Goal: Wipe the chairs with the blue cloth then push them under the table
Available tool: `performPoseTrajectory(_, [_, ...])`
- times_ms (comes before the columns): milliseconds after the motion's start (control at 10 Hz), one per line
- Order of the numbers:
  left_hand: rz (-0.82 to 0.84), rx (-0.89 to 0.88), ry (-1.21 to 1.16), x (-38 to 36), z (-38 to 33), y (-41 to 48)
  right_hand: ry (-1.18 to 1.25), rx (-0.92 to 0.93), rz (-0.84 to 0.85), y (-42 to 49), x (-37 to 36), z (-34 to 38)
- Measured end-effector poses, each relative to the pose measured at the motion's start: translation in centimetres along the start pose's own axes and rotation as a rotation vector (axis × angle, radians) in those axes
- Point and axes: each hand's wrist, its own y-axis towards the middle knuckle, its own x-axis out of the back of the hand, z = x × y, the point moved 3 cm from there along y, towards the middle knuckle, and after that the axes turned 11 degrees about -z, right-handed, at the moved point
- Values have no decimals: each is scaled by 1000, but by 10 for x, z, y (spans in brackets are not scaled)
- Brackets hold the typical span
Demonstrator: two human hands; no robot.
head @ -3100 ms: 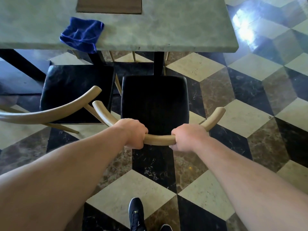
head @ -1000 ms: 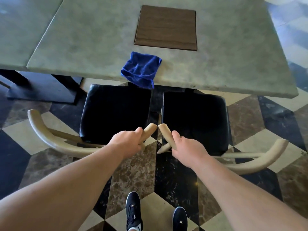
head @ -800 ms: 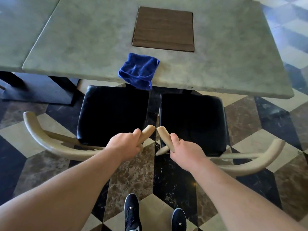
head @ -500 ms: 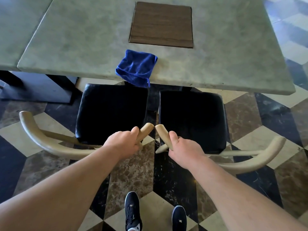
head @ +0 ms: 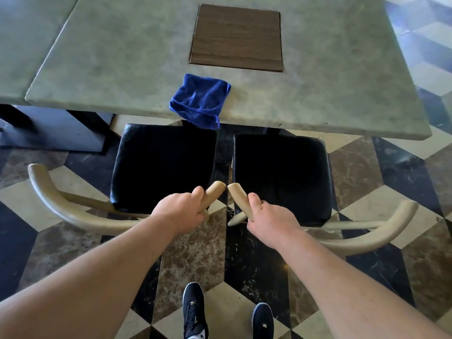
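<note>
The left chair [head: 163, 167], black-cushioned with a curved pale wooden back rail, stands with its seat front close to the near edge of the grey table [head: 122, 69], and the left hand [head: 179, 211] is curled around the right end of that rail. Above the gap between the chairs, the blue cloth [head: 200, 100] lies crumpled on the table's near edge, one corner hanging over, just in front of a square brown wooden panel [head: 236, 37]. The right hand [head: 269, 220] grips the left end of the right chair [head: 281, 177]'s rail, thumb along the wood, the two rail ends nearly touching.
</note>
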Motion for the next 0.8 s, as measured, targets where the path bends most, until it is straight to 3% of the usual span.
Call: performPoseTrajectory(800, [-25, 21, 71, 38, -26, -1, -36, 0, -14, 0, 46, 11])
